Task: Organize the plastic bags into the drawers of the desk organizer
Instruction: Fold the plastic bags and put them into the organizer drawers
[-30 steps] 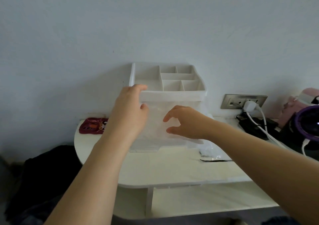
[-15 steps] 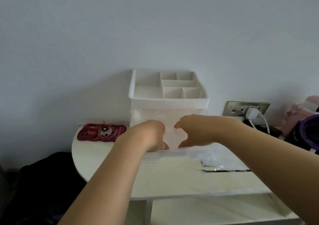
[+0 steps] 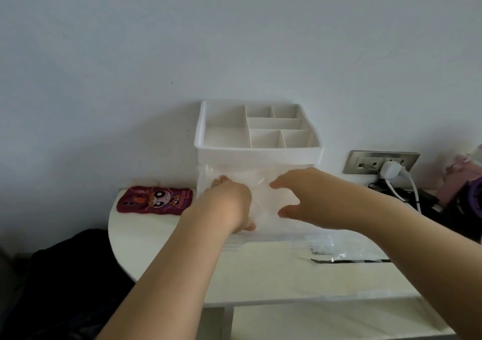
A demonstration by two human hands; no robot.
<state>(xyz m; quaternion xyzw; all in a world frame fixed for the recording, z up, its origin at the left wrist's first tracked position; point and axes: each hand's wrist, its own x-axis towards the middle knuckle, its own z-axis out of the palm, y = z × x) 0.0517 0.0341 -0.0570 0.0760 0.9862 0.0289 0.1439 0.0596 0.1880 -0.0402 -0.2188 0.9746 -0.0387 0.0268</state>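
The left hand (image 3: 229,204) was bent, with the fingers up top and the thumb down low. It gripped the left side of a clear plastic bag (image 3: 260,196). The right hand (image 3: 307,196) was wide open, like the letter C, with a big gap between finger and thumb. It only touched the right side of the same bag and was not closed round it. So the bag was stretched between the two hands, flat and crinkly.

Just behind both hands stood the white desk organizer (image 3: 258,154). Its top tray, with little boxes in it, was above the hands. Its see-through drawer (image 3: 266,238) showed just below the hands, but it was too blurry to tell how far out it was.

Under the right arm, near the wrist, more plastic bags (image 3: 336,251) lay in a loose pile on the white table (image 3: 260,277). One of them had a black stripe along its edge.

Off to the left of the left hand lay a red phone case (image 3: 155,200) with a big-eyed cartoon girl on it. Past the right hand, on the wall, was a grey socket (image 3: 365,161) with a white plug (image 3: 390,170) in it. A dark cloth (image 3: 65,274) sat low down, left of the left arm
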